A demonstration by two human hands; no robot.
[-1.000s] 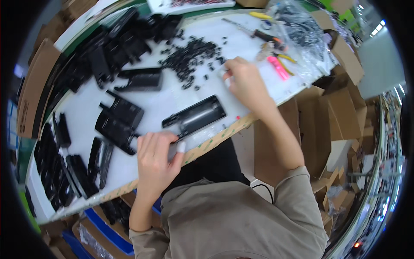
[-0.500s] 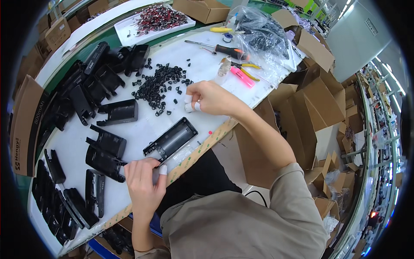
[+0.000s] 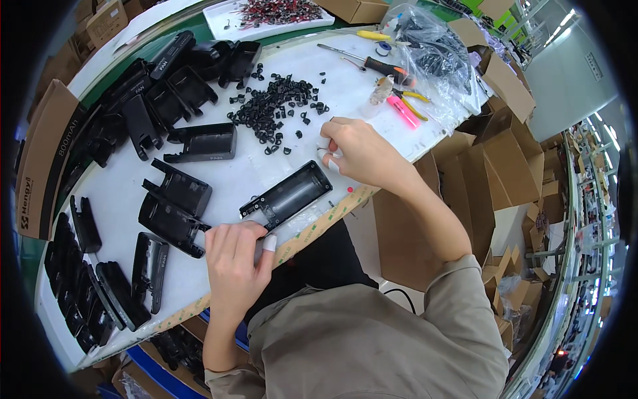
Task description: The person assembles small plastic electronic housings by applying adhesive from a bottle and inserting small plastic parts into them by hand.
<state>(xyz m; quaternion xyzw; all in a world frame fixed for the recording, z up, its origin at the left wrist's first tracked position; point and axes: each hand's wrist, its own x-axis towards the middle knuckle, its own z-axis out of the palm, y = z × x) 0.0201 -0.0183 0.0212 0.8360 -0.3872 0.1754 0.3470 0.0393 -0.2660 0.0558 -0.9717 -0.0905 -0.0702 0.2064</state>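
Note:
A long, open black plastic housing half (image 3: 292, 194) lies slantwise near the table's front edge, its hollow side up. My left hand (image 3: 236, 263) grips its near-left end; the thumb wears a white finger cover. Just past the other end is my right hand (image 3: 364, 151), clear of the housing. Its white-covered thumb and fingers are bent together, and whatever may be between them is hidden. Beyond the housing spreads a pile of small black plastic parts (image 3: 276, 110).
More black housings (image 3: 176, 193) lie to the left, with dark shells (image 3: 83, 292) lined up at the near left. At the back right are a screwdriver (image 3: 385, 68), a pink marker (image 3: 403, 112), yellow-handled pliers (image 3: 415, 96) and a plastic bag (image 3: 432, 46). Cardboard boxes (image 3: 502, 159) stand right of the table.
The whole view has shifted, so the table's things appear further right and higher. Against the housing, my right hand has moved rightward, away from the small parts. My left hand keeps its grip.

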